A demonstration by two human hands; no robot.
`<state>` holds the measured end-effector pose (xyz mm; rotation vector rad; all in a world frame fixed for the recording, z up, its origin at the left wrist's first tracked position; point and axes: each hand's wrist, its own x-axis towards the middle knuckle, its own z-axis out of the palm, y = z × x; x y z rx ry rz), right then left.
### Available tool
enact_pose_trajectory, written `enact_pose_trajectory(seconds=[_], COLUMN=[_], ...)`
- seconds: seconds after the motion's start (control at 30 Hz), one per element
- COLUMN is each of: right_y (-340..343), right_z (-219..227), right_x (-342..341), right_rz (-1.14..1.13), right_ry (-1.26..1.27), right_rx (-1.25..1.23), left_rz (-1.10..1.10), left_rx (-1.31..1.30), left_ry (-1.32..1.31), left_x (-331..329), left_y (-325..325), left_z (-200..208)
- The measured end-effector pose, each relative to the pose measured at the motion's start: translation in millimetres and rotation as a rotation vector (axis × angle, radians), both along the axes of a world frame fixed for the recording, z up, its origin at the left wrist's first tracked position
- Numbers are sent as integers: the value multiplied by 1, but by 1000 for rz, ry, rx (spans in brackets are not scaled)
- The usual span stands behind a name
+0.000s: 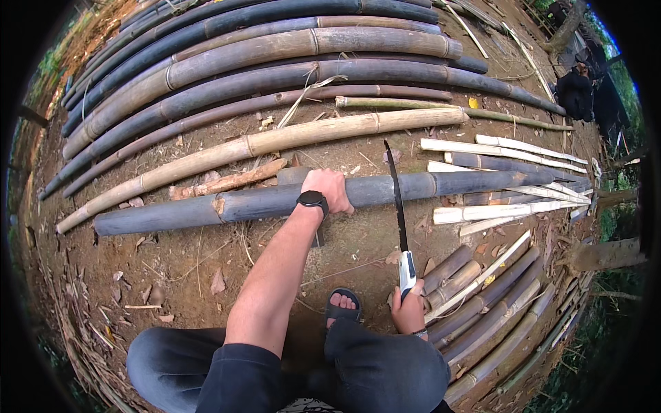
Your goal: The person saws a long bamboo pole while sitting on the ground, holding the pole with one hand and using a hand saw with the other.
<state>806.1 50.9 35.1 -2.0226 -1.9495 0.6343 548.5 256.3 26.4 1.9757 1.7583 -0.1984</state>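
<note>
A thick dark bamboo pole [261, 201] lies across the ground in front of me, running left to right. My left hand [329, 188], with a black watch at its wrist, is wrapped over the top of this pole near its middle. In my right hand [409, 307] is the white-and-black handle of a hand saw [396, 199]. Its long dark blade points away from me and crosses the pole to the right of my left hand. Whether the teeth have cut into the bamboo I cannot tell. Beneath the pole, by my left hand, a block-like support partly shows.
Beyond the dark pole lies a pale bamboo pole [275, 141], with a stack of long poles [234, 51] behind it. Split pale strips [496, 211] fan out at the right. Shorter bamboo pieces [502, 303] lie near my right knee. A person in black [577, 89] is at the far right.
</note>
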Motion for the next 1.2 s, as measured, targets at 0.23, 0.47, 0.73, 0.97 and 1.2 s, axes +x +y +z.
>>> enact_pose_trajectory(seconds=[0.23,0.47,0.73,0.97,1.2], right_y=[49,72,79,46,-2], right_z=[1,-6,-6,-4,3], right_x=[-14,-9,-9,6,13], right_rz=[-50,-52,-64,-32,-27], right_ry=[-28,-11,7,30,5], right_rx=[-121,-118,-88,-30,-31], left_rz=[-14,-24,-35,-21,-10], left_rx=[-39,-90,-20,-57,-50], left_ry=[-10,-18,-20,-8,-30], left_x=[-1,12,13,15,10], left_y=[-1,5,4,3,-2], left_z=[3,13,6,4,1])
